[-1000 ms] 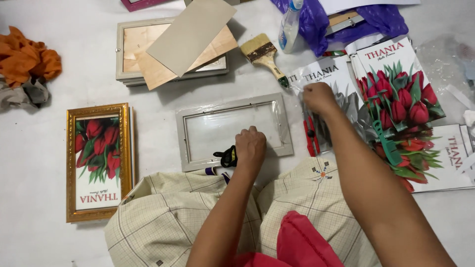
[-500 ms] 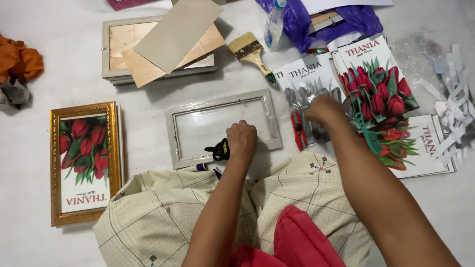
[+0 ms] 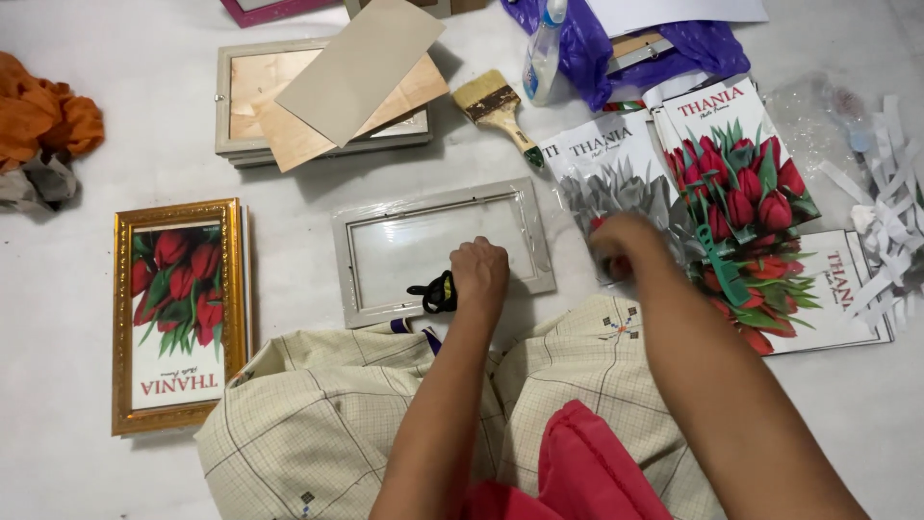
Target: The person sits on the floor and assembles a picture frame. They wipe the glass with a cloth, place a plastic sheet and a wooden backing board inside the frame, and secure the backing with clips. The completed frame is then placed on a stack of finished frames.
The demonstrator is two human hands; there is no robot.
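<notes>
My left hand rests as a fist on the near edge of a grey picture frame wrapped in clear film, and a small black tool sticks out of it to the left. My right hand is blurred, its fingers curled down over a grey flower print just right of the frame. A bit of something red shows under its fingers; whether it grips that is unclear. A colour tulip print lies to its right with a green plastic piece on it.
A gold frame with a tulip print lies at left. Behind are stacked grey frames with board sheets, a paintbrush, a spray bottle, a purple bag. Paper strips lie right, orange cloth far left. My checked-cloth knees fill the foreground.
My right hand has drawn back from the top of the prints toward my knee, onto the grey print. The left hand has stayed on the frame. The camera view has shifted.
</notes>
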